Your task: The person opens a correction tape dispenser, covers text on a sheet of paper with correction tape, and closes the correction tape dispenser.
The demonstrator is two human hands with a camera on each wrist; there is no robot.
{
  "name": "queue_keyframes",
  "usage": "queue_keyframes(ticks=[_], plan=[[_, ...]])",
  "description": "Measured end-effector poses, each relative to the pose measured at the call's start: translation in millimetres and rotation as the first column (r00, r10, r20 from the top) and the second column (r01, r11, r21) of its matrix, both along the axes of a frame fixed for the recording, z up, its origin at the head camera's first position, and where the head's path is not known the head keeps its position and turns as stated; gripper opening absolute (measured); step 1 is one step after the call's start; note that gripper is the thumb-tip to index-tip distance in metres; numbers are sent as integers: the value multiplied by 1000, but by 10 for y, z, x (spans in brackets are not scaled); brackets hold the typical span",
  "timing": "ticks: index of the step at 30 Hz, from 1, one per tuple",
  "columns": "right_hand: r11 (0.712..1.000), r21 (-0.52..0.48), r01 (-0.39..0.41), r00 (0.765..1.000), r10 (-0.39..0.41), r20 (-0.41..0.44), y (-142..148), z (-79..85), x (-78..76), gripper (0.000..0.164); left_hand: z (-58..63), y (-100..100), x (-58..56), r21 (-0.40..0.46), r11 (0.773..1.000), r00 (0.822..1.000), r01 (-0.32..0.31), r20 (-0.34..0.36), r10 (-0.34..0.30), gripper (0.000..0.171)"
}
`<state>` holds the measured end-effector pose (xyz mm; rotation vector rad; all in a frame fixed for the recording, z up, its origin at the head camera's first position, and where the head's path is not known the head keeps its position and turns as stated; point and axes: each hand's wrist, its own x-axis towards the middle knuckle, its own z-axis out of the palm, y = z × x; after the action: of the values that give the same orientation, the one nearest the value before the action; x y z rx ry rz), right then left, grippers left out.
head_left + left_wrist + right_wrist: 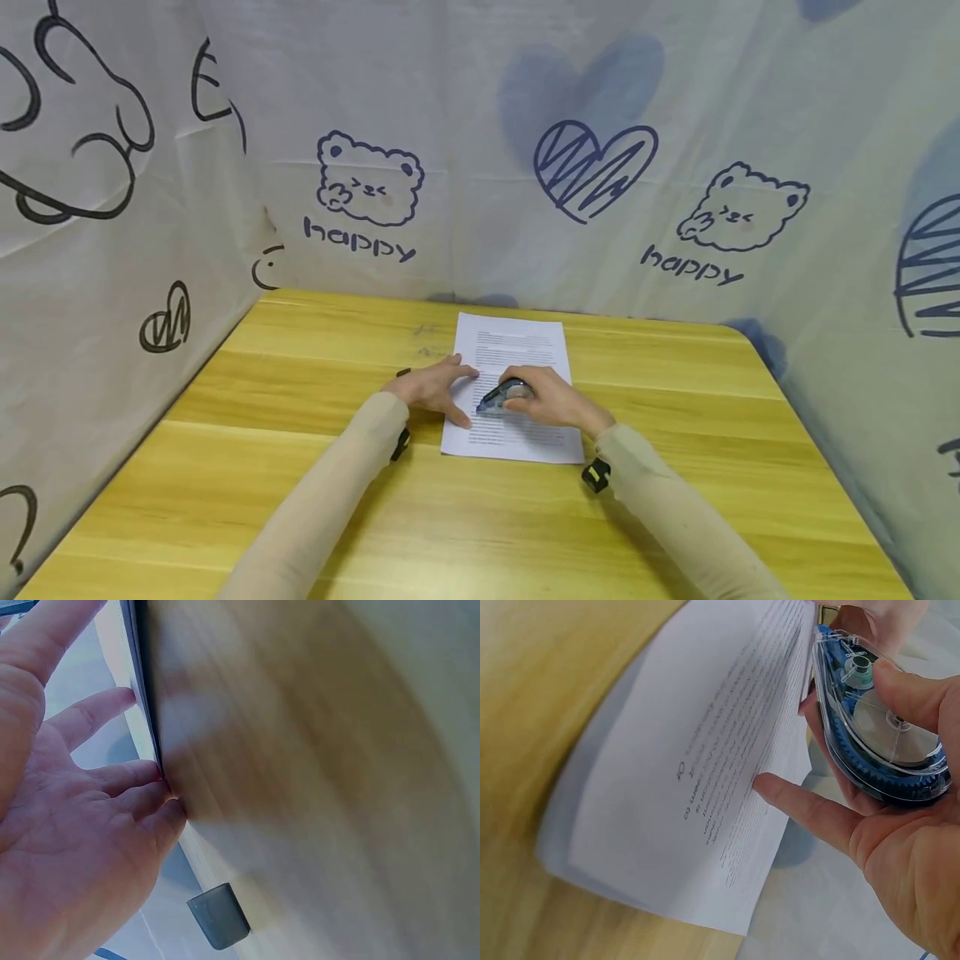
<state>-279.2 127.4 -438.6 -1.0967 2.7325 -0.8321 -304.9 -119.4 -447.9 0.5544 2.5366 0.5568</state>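
A printed white paper (517, 333) lies on the wooden table, covered in lines of small text. My right hand (553, 398) grips a correction tape dispenser (507, 397) with a clear shell, its narrow tip pointing left over the printed lines. In the right wrist view the blue gear and round spools of the correction tape (889, 724) show through the case, with the thumb on its side and one finger reaching to the page. On the paper's left edge rests my left hand (433, 388), fingers spread; the left wrist view shows its palm (82, 817) from low down.
The yellow wooden table (300, 500) extends around the paper on all sides. White cloth (480, 108) with drawn bears and hearts hangs behind the table and at both sides. A small dark block (219, 915) appears low in the left wrist view; what it is cannot be told.
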Motion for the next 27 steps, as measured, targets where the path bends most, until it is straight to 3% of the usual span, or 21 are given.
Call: queue_keyframes(ticks=[27], plan=[[999, 41, -11, 1000, 11, 0, -22, 21, 16, 22, -9, 0, -5, -10, 1000, 1000, -8, 5, 8, 93]])
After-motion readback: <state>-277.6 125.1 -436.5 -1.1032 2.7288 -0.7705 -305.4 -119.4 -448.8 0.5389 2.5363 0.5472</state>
